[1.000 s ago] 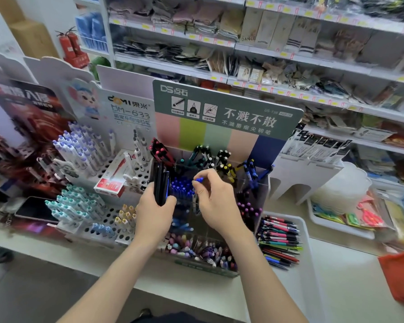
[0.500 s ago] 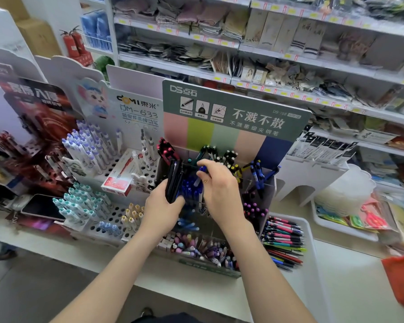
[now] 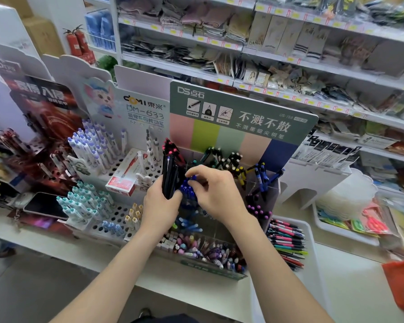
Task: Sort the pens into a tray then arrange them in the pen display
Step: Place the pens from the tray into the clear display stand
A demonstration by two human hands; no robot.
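My left hand [image 3: 160, 206] grips an upright bundle of dark pens [image 3: 169, 176] in front of the green-headed pen display [image 3: 240, 120]. My right hand [image 3: 216, 194] reaches over the display's compartment of blue-capped pens [image 3: 187, 190], its fingertips pinching a blue-capped pen. Further compartments hold pink-tipped, yellow-tipped and blue pens. A white tray [image 3: 309, 231] to the right holds a pile of mixed coloured pens [image 3: 286, 241].
A white pegboard stand with lilac and teal pens [image 3: 89, 206] and a red pen box [image 3: 124, 176] stands at the left. A phone [image 3: 46, 205] lies beside it. Shop shelves fill the background; a bin of clear lids [image 3: 345, 194] sits right.
Both hands have shifted slightly up and right in view. My right hand has lowered its fingertips onto the blue-capped pens. The left hand keeps hold of the dark bundle.
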